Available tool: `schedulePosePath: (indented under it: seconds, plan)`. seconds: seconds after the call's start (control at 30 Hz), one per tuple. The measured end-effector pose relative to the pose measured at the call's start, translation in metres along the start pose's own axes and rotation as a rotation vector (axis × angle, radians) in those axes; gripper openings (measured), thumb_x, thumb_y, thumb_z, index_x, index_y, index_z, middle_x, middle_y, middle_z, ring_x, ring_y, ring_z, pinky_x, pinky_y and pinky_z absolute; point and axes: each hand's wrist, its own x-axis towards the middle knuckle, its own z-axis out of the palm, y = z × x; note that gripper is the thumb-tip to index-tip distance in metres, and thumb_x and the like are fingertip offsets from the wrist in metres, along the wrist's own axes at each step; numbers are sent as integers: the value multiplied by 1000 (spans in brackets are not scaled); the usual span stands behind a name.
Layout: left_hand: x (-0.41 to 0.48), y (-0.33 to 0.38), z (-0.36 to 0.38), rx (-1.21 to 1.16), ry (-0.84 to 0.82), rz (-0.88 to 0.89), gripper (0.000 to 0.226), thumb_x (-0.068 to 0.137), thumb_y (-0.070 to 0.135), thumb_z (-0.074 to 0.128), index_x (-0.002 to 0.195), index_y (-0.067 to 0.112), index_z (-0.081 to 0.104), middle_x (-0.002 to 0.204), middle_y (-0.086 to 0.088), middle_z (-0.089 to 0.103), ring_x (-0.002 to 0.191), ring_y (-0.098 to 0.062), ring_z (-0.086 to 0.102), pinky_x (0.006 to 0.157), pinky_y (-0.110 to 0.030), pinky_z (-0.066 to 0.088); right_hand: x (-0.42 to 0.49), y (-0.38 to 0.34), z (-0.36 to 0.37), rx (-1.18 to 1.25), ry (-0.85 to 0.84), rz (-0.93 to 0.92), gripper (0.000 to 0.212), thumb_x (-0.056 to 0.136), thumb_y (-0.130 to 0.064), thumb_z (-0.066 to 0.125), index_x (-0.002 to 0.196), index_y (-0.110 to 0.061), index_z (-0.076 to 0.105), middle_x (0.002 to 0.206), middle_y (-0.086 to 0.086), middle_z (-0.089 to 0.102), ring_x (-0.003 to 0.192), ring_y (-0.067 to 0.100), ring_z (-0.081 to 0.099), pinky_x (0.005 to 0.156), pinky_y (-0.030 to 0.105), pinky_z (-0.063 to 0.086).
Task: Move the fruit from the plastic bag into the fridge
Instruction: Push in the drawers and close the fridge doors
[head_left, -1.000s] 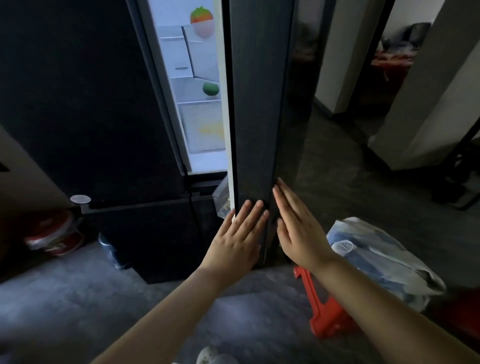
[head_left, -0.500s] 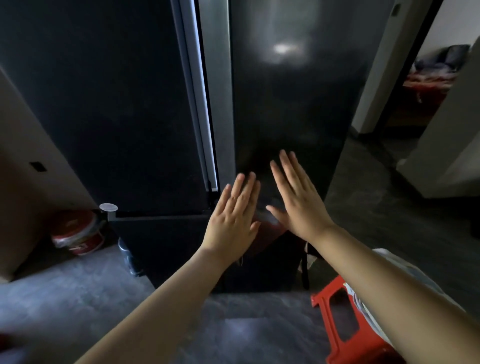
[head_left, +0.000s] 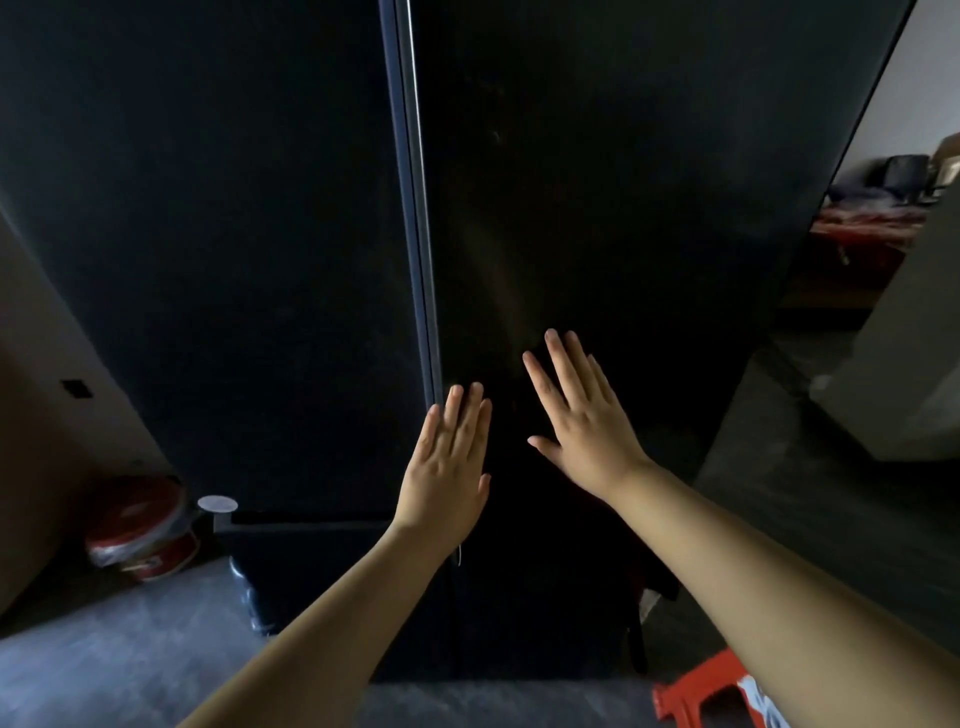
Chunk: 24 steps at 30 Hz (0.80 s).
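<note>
The tall black fridge (head_left: 208, 260) fills the view with both upper doors closed; only a thin grey seam runs between them. My left hand (head_left: 449, 457) lies flat with straight fingers on the right door (head_left: 623, 208), just right of the seam. My right hand (head_left: 582, 415) presses flat on the same door a little higher. Neither hand holds anything. The fruit is hidden inside the fridge. A sliver of the plastic bag (head_left: 761, 701) shows at the bottom right beside my right forearm.
A red stool (head_left: 696, 686) stands on the grey floor at the lower right. A red bucket (head_left: 143, 535) lined with plastic sits left of the fridge, with a bottle (head_left: 249, 597) near it. A doorway to another room opens at the right.
The right fridge door has swung fully closed under both flat hands; the lit interior with the fruit is no longer visible. The view has shifted toward the fridge.
</note>
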Motion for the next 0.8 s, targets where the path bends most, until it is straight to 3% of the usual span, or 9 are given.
schedulePosePath:
  seconds: [0.13, 0.37, 0.6, 0.8]
  plan:
    - [23, -22, 19, -3, -2, 9, 90, 88, 43, 52, 149, 5, -2, 157, -14, -11, 145, -29, -7, 117, -43, -2, 26, -5, 19, -76, -18, 58, 107, 76, -51, 67, 151, -15, 0, 157, 16, -12, 144, 35, -5, 114, 54, 18]
    - [65, -55, 55, -36, -41, 8, 91, 88, 42, 53, 149, 6, -5, 157, -11, -16, 144, -29, -8, 116, -43, -5, 67, -8, 45, -139, -3, 143, 107, 74, -44, 73, 151, -17, 4, 157, 16, -6, 144, 35, -3, 113, 54, 21]
    - [69, -49, 71, -158, 14, 2, 89, 83, 31, 64, 149, 4, 10, 158, -11, -2, 145, -31, 1, 116, -46, 6, 70, -5, 56, -154, 73, 146, 100, 76, -40, 73, 151, -18, 11, 158, 15, 1, 145, 35, 2, 112, 54, 24]
    - [67, -56, 60, -193, 7, 41, 83, 82, 25, 61, 149, 5, 16, 159, -8, 3, 145, -27, 4, 116, -47, 11, 67, -12, 40, -139, 17, 167, 97, 77, -38, 72, 151, -17, 13, 158, 16, 1, 144, 35, 5, 111, 51, 28]
